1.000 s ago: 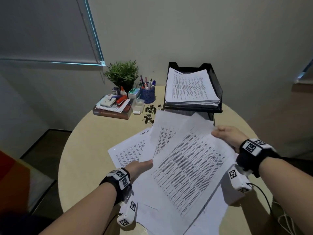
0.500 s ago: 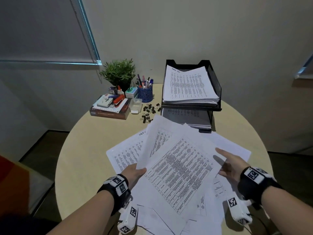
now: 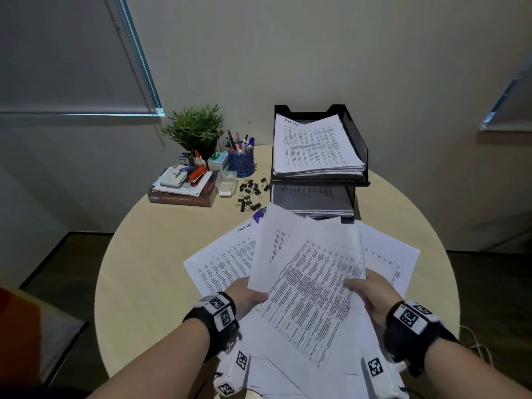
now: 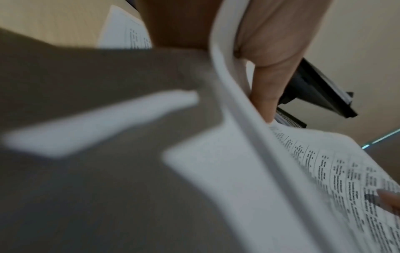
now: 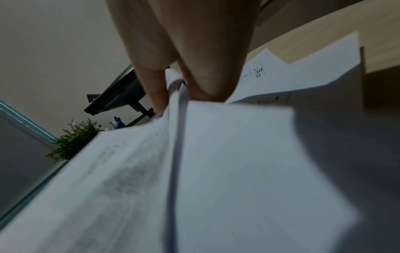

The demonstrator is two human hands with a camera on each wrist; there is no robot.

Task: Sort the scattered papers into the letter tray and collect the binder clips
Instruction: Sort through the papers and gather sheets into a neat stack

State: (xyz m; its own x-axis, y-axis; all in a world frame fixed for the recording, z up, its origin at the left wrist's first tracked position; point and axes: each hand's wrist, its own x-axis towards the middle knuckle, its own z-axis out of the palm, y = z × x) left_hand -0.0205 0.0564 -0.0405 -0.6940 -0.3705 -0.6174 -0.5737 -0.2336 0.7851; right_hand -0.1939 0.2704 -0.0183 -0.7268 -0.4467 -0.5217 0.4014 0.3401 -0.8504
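A loose bundle of printed papers (image 3: 311,286) is lifted above the round table. My left hand (image 3: 253,295) grips its left edge, thumb on top (image 4: 268,95) and fingers hidden underneath. My right hand (image 3: 371,292) pinches the right edge between thumb and fingers (image 5: 171,82). More printed sheets (image 3: 221,263) lie fanned on the table under and around the bundle. The black two-tier letter tray (image 3: 357,139) stands at the back, with paper stacks in both tiers. Several black binder clips (image 3: 250,194) lie scattered left of the tray.
A potted plant (image 3: 195,131), a blue pen cup (image 3: 241,162), a small clear container (image 3: 227,182) and a book stacked with a stapler and small items (image 3: 184,188) crowd the table's back left. The table's left side (image 3: 144,269) shows bare wood. Walls stand close behind.
My right hand came down from the sheet's far corner and now pinches the bundle's right edge. The papers dropped lower and nearer to me. My left hand kept its hold.
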